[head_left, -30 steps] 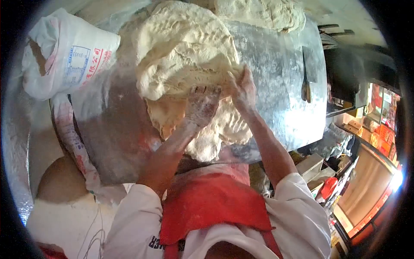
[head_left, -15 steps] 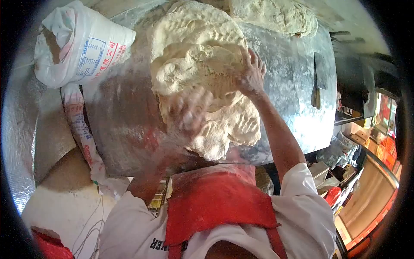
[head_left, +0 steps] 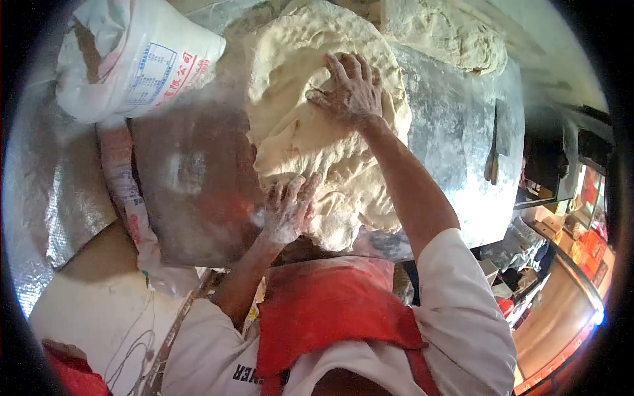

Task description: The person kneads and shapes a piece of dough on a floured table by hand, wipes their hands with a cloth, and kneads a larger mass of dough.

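A large slab of pale dough point(head_left: 290, 148) lies on the floured metal worktop point(head_left: 205, 198), its surface uneven and folded near the front. My right hand point(head_left: 353, 92) rests on the upper middle of the dough, fingers spread and palm pressed against it. At the dough's lower left edge is my left hand point(head_left: 288, 210), its dusty fingers stretched out and touching the side. Neither hand grips anything.
Behind on the right lies a second dough mass point(head_left: 446, 36). An open white flour sack point(head_left: 142, 63) stands at the back left. A dark flat-bladed tool point(head_left: 500, 135) is on the worktop's right side. Shelves and boxes point(head_left: 555, 221) stand beyond the right edge.
My right hand has moved left from the dough's right edge onto its middle. My left hand, blurred before, has shifted down along the edge. The folded top of the dough is now flatter.
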{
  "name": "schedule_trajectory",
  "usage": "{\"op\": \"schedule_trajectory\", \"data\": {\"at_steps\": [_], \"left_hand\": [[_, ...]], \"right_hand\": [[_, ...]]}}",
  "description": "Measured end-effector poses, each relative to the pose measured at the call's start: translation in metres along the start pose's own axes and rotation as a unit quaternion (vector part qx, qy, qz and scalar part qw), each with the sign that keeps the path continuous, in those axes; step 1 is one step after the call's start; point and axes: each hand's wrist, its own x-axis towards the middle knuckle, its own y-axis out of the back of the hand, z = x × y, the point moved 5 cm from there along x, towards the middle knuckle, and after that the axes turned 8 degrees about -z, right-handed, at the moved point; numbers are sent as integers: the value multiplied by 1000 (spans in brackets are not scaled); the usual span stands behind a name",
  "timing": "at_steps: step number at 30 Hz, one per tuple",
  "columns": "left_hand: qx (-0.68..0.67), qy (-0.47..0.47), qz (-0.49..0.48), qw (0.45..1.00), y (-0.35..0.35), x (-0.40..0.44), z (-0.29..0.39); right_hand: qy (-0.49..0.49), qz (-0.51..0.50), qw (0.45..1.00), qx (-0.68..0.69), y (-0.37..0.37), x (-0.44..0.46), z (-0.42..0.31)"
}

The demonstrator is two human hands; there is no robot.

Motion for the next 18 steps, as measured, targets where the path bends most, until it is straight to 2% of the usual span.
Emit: {"op": "schedule_trajectory", "data": {"at_steps": [2, 4, 5, 7, 10, 12, 13, 15, 18], "left_hand": [[-284, 42, 15, 958, 7, -7, -19], [-512, 104, 40, 852, 10, -19, -46], [-304, 18, 92, 948, 83, -4, -49], [-83, -68, 141, 984, 107, 24, -48], [-252, -7, 100, 963, 64, 84, -53], [-68, 8, -71, 995, 46, 123, -31], [-71, 8, -78, 994, 37, 134, -36], [45, -7, -52, 998, 25, 147, -44], [43, -20, -65, 997, 21, 162, -61]], "right_hand": [[14, 3, 1000, 2, 7, -3, 6], [53, 43, 989, 134, 18, -16, 12], [86, 97, 988, 79, 45, -37, -4], [96, 51, 992, 61, 43, -83, -17], [146, -12, 989, 29, -8, -139, -22], [135, -54, 988, -44, -19, -160, -16], [121, -63, 990, -38, -22, -164, -13], [101, -80, 991, -24, -29, -179, -9], [61, -97, 993, -15, -43, -203, 2]]}}
